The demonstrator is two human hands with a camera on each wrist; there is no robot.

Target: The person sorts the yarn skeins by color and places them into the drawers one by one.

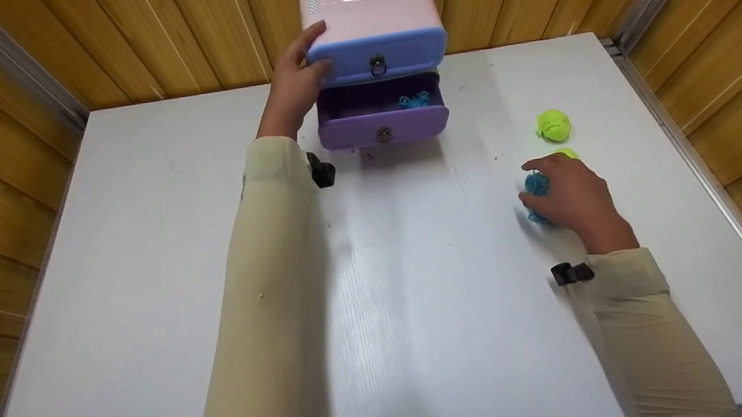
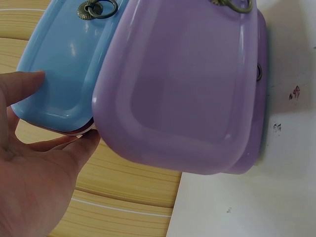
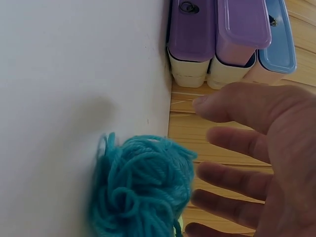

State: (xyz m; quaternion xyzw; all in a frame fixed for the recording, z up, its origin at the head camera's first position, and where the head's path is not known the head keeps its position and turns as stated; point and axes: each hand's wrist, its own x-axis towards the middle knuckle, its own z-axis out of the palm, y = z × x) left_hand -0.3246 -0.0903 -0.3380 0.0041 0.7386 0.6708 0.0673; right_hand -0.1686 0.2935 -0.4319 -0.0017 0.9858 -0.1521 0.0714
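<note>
A small drawer cabinet (image 1: pixel 368 4) with a pink top stands at the back of the table. My left hand (image 1: pixel 293 85) grips its upper left corner, thumb on the blue drawer front (image 2: pixel 64 74) and fingers along the side. Below, the purple drawer (image 1: pixel 414 124) is pulled out, with a bit of blue yarn (image 1: pixel 416 100) inside. To the right, my right hand (image 1: pixel 577 197) hovers with spread fingers around a ball of blue yarn (image 3: pixel 148 185). In the right wrist view a gap shows between fingertips and yarn. The hand partly hides the ball in the head view.
A yellow-green ball (image 1: pixel 553 125) lies on the white table (image 1: pixel 406 287) beyond my right hand, and a second yellow-green ball (image 1: pixel 566 153) is mostly hidden behind it. Another purple drawer (image 3: pixel 193 34) sits at the cabinet's bottom. Wood-patterned panels (image 1: pixel 204 34) border the table.
</note>
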